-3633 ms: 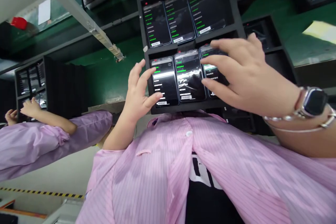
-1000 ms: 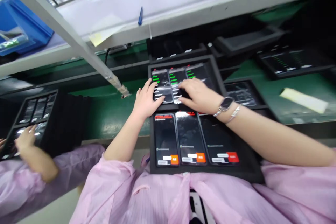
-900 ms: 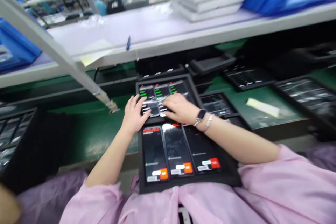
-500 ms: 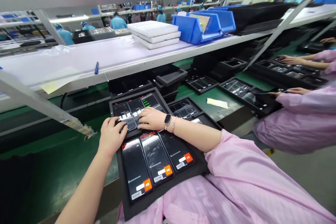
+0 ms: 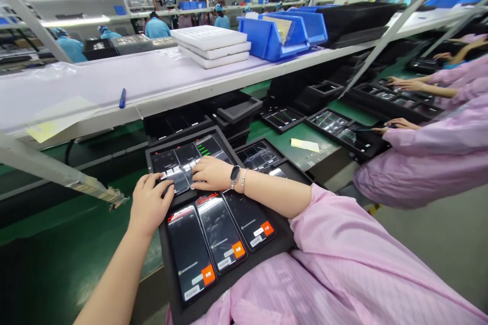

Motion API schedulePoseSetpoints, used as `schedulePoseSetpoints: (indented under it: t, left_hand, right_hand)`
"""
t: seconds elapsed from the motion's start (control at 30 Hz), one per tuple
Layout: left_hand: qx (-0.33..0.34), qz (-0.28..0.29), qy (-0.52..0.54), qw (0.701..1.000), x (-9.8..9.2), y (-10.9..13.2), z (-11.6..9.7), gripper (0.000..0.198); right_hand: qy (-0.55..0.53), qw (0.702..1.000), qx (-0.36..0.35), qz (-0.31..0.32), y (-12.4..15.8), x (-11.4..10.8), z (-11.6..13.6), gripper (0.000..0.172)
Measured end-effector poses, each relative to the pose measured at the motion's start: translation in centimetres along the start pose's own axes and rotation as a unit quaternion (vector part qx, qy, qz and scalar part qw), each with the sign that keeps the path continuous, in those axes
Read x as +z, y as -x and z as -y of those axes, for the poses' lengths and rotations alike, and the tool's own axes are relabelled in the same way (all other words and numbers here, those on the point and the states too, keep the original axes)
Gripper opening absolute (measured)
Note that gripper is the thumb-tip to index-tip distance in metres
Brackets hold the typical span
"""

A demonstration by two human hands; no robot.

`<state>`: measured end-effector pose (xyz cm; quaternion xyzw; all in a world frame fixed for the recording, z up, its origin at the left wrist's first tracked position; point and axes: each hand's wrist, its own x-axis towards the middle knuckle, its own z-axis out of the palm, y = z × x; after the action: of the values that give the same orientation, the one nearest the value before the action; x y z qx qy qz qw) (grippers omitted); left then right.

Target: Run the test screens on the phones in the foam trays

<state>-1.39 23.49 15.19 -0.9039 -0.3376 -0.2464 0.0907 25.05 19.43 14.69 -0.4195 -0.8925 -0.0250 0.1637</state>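
Two black foam trays point(image 5: 165, 264) lie in front of me, the near one against my lap, holding phones with dark, lit screens. My left hand point(image 5: 150, 202) rests at the left rim of the far tray, fingers apart, its fingertips at the lower end of the left phone point(image 5: 164, 160). Stretched over the middle phone point(image 5: 186, 153), my right hand point(image 5: 212, 172) touches its lower part. Green bars show on the third far phone point(image 5: 208, 143), partly hidden by that hand. Nearer me, a left phone point(image 5: 188, 246), a middle phone point(image 5: 218, 223) and a right phone point(image 5: 246, 216) show orange buttons.
Above runs a white shelf point(image 5: 152, 73) with white foam blocks point(image 5: 213, 51), blue bins point(image 5: 272, 38) and a blue pen point(image 5: 122, 98). More phone trays point(image 5: 261, 155) and a yellow paper strip point(image 5: 305, 145) are to the right. Co-workers' hands point(image 5: 402, 123) work farther right. A metal strut point(image 5: 72, 165) slants at left.
The whole view has shifted, so most things appear farther left. My hands stay at the same two phones, with hardly any finger movement. The screens look the same.
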Motion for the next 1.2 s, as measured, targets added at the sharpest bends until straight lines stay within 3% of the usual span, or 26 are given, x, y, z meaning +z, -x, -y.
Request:
schedulePoseSetpoints:
  t: [0.23,0.47,0.63,0.83,1.2]
  left_hand:
    - [0.031,-0.017,-0.001,0.999,0.0,-0.3,0.1,0.039]
    - [0.013,-0.004,0.007,1.000,-0.1,-0.2,-0.2,0.041]
    - [-0.029,0.008,0.034,0.999,-0.2,-0.3,-0.8,0.041]
    - [-0.103,0.069,0.078,0.989,-0.7,0.4,-3.0,0.036]
    - [-0.125,0.081,0.104,0.983,-0.4,1.0,-4.2,0.029]
  right_hand:
    - [0.002,1.000,0.015,0.018,-0.1,-0.3,0.1,0.048]
    - [-0.002,1.000,0.011,0.016,0.1,-0.4,0.0,0.049]
    - [-0.001,1.000,0.009,0.027,0.4,-0.7,0.1,0.050]
    - [-0.042,0.999,0.009,0.012,2.2,-1.1,0.8,0.045]
    - [-0.041,0.999,0.006,-0.002,3.7,-0.8,0.8,0.040]
